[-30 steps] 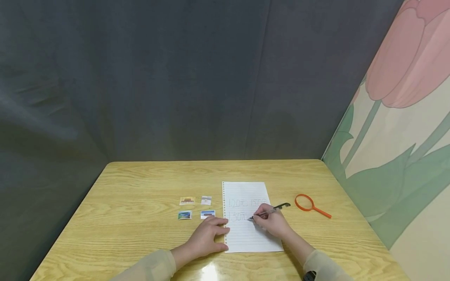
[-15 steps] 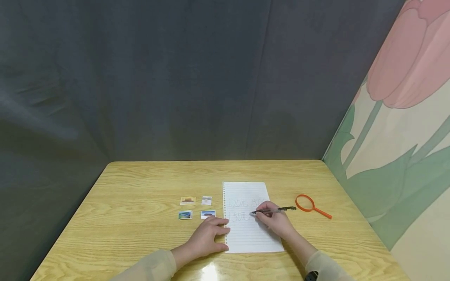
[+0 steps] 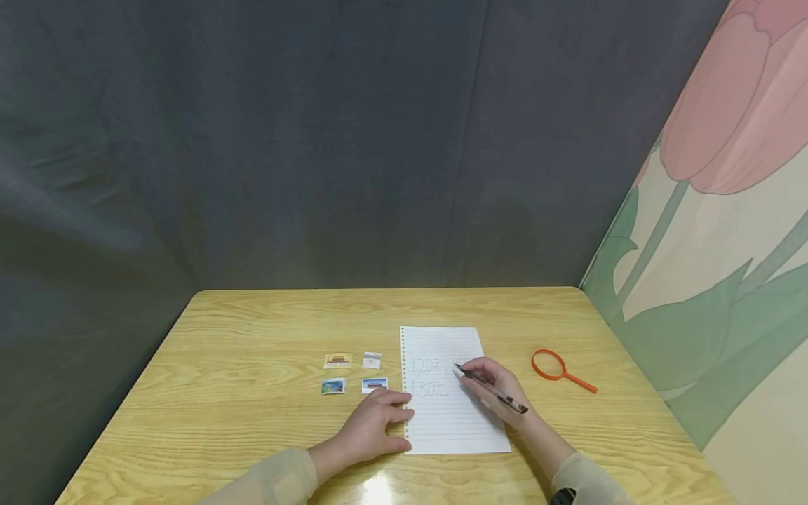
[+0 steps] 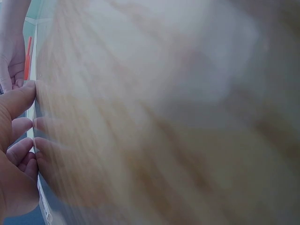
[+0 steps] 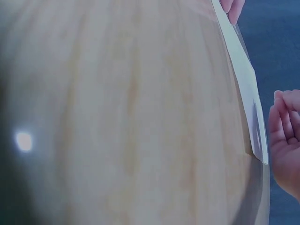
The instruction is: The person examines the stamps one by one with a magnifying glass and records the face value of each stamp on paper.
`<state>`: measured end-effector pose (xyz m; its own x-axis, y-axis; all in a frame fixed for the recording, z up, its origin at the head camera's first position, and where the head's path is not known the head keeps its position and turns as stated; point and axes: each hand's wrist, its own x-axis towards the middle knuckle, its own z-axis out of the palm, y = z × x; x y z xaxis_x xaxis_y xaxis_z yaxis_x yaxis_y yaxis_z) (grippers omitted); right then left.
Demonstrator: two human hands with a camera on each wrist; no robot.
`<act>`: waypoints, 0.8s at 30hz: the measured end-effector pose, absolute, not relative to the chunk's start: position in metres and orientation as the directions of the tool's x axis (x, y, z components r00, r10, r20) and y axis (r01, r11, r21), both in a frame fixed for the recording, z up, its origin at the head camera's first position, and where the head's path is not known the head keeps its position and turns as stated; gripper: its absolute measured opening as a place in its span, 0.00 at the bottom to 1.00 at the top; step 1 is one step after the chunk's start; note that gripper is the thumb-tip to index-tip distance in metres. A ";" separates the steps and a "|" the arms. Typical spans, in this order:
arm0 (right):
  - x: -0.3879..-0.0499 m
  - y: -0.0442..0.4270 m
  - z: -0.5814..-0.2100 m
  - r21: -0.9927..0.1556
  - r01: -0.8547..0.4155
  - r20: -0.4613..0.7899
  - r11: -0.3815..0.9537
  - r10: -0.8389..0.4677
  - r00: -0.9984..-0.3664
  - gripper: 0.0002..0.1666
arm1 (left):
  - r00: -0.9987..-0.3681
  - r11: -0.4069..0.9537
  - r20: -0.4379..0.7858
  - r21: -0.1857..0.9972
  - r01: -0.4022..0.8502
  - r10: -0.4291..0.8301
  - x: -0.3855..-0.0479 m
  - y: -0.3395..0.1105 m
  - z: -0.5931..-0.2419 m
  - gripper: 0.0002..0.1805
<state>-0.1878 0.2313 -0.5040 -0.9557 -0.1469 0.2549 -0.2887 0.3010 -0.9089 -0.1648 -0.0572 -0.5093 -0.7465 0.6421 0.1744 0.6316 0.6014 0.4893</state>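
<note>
In the head view a lined, hole-punched sheet of paper [image 3: 451, 428] lies on the table, with handwritten figures such as 1.20 and 1.50 in two rows. My left hand [image 3: 372, 424] rests at its punched left edge, fingers spread and slightly bent. Over the right half of the sheet, my right hand [image 3: 499, 389] holds a black pen [image 3: 505, 398] slantwise, its tip pointing up and left near the upper row. Whether the tip touches the paper I cannot tell. The left wrist view shows the left fingers [image 4: 18, 101] low on the tabletop. The right wrist view shows the right palm [image 5: 286, 154] from the side.
Several small stamps lie left of the sheet, among them a yellow stamp [image 3: 337, 360] and a green-blue stamp [image 3: 333, 386]. A red magnifying glass [image 3: 562, 370] lies to the right. Dark curtain [image 3: 328, 154] hangs behind the wooden table [image 3: 221, 393].
My right hand has shifted slightly right, and the pen has swung so that its back end points down right and its tip sits higher. The left hand stays still.
</note>
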 end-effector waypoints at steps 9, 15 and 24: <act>-0.193 0.235 -0.508 -0.963 -0.166 0.120 0.214 -0.212 -0.970 0.16 | -0.753 0.609 0.167 0.490 0.624 0.637 -0.166 -0.056 -0.510 0.28; -0.194 0.232 -0.507 -0.994 -0.074 0.063 0.077 -0.141 -0.988 0.17 | -0.757 0.614 0.161 0.492 0.618 0.633 -0.166 -0.056 -0.511 0.28; -0.194 0.240 -0.506 -0.987 -0.058 0.045 0.153 -0.089 -0.995 0.17 | -0.761 0.611 0.152 0.507 0.608 0.631 -0.165 -0.057 -0.509 0.28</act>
<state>-0.1937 0.2397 -0.5059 -0.9950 -0.0886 0.0450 -0.0582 0.1529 -0.9865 -0.1648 -0.0567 -0.5086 -0.7607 0.6310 0.1523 0.6081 0.6107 0.5072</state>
